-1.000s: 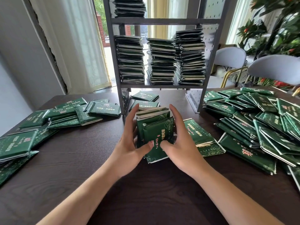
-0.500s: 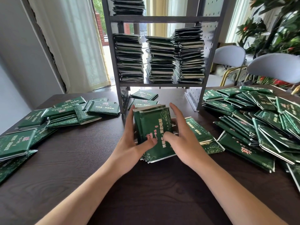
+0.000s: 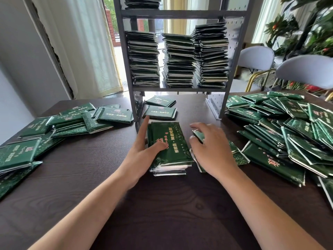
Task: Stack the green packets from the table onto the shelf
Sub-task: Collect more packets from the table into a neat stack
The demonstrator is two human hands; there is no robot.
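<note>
Packet stack (image 3: pixel 168 145) now lying flat, right hand (image 3: pixel 210 150) released, gold lettering illegible

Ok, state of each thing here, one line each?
Left hand: holds the gathered stack, thumb on top.
Right hand: open, over loose packets.
Gathered stack: lying flat on the table.
Shelf: three tall stacks; right one tallest.
Right pile: loose, unsorted.

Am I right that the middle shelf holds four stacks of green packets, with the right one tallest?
Not quite: the head view shows three stacks of green packets on the middle shelf, not four. The right stack is indeed the tallest, standing above the middle stack and the left stack.
</note>
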